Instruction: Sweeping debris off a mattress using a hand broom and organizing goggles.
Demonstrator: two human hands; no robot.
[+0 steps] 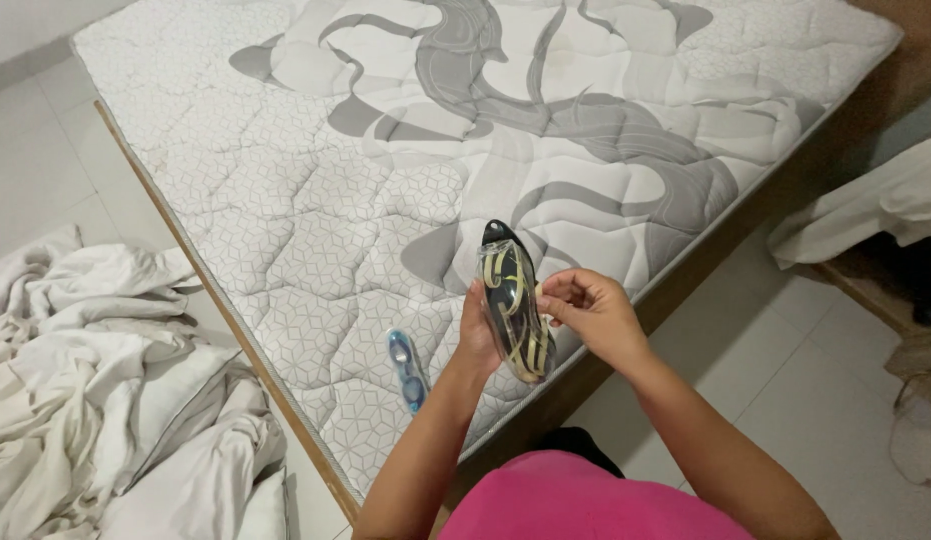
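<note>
**Two hands on a goggle pouch above a bare mattress**

A pink shirt (pixel 575 500) fills the bottom edge of the view, closest of all, with both bare forearms reaching out from it. The right hand (pixel 593 315) has its fingertips (pixel 553 292) pinched together on the side edge of a clear plastic pouch (pixel 513 300) with a black top tab, holding yellow-strapped goggles inside. The left hand (pixel 477 335) is wrapped around the pouch from behind, fingers closed on its far side, so the pouch stands nearly upright between the two hands, tilted slightly, over the near edge of the mattress (pixel 385 130).

Just left of the left wrist, a pair of blue swimming goggles (pixel 406 366) lies flat on the quilted surface, apart from both hands. The mattress is white with grey swirling shapes and has no sheet on it. On the tiled floor (pixel 805 370) to the left sits a heap of crumpled white bedding (pixel 105 380). More white cloth (pixel 875 205) hangs over furniture at the right edge.
</note>
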